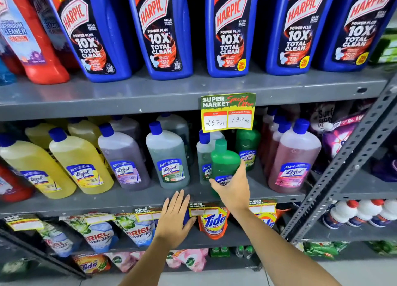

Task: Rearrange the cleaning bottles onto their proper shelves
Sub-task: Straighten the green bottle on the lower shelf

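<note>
My right hand (233,189) grips a small green Lizol bottle (224,161) by its lower part, upright, over the front of the middle shelf (129,202). It stands just in front of a small grey-green bottle (203,154) and left of another green bottle (247,146). My left hand (175,218) is flat with fingers together against the middle shelf's front edge, holding nothing. Yellow (79,156), purple (123,156), grey-green (168,156) and pink (294,156) Lizol bottles line the same shelf.
Blue Harpic bottles (161,27) fill the top shelf beside a red bathroom cleaner (32,38). A price card (228,112) hangs from the top shelf edge. Ariel and Tide pouches (212,221) sit below. A slanted metal upright (348,156) stands to the right.
</note>
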`<state>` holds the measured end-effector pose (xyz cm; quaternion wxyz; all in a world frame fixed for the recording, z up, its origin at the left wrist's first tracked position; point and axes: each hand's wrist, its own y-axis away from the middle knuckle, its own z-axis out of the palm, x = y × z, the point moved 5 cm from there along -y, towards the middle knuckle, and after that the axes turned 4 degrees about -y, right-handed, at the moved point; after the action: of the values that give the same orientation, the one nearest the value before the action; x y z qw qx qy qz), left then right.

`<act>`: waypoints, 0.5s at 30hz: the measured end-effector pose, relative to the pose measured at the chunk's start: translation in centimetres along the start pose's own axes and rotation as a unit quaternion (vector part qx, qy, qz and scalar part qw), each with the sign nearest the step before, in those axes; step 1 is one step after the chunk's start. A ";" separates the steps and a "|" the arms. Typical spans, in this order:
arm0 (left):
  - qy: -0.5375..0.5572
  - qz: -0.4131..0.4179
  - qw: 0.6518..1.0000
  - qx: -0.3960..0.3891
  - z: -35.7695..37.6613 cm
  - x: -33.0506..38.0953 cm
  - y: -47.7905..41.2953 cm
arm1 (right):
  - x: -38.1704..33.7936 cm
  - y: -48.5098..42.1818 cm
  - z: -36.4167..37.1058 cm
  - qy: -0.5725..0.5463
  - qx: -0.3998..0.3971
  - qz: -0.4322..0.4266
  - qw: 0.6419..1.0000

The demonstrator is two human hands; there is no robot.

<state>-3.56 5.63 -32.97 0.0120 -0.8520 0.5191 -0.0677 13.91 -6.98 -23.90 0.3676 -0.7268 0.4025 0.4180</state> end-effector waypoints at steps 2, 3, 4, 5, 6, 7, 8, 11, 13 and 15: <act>-0.007 -0.002 1.000 -0.004 0.1 0.0 0.0 | 0.4 -0.6 -1.0 -0.006 0.005 0.003 1.000; -0.010 -0.003 1.000 -0.005 0.2 0.0 0.1 | 0.7 -1.0 -1.5 -0.009 0.008 0.006 1.000; -0.010 -0.004 1.000 -0.005 0.2 0.0 0.0 | 1.0 -1.3 -2.0 -0.012 0.013 0.009 1.000; -0.007 -0.004 1.000 -0.003 0.1 0.0 0.1 | 1.3 -1.7 -2.5 -0.013 0.019 0.013 1.000; -0.002 -0.004 1.000 0.000 0.1 0.1 0.0 | 1.7 -2.1 -3.1 -0.013 0.027 0.019 0.999; 0.004 -0.003 1.000 0.004 0.0 0.1 0.0 | 2.0 -2.4 -3.7 -0.013 0.032 0.024 0.999; 0.009 -0.002 1.000 0.007 -0.1 0.1 0.0 | 2.4 -2.7 -4.3 -0.013 0.036 0.027 0.999; 0.004 0.000 1.000 0.005 -0.1 0.1 0.0 | 3.0 -3.4 -5.3 -0.008 0.030 0.030 0.999; 0.003 -0.004 1.000 0.005 -0.1 0.1 0.0 | 3.1 -3.4 -5.4 -0.005 0.024 0.029 0.999; 0.003 -0.009 1.000 0.003 -0.1 0.2 0.1 | 3.4 -3.1 -5.3 -0.005 0.022 0.030 0.999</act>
<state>-3.54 5.42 -32.90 0.0128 -0.8563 0.5113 -0.0716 19.41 -11.30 -24.39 0.3726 -0.7043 0.4310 0.4236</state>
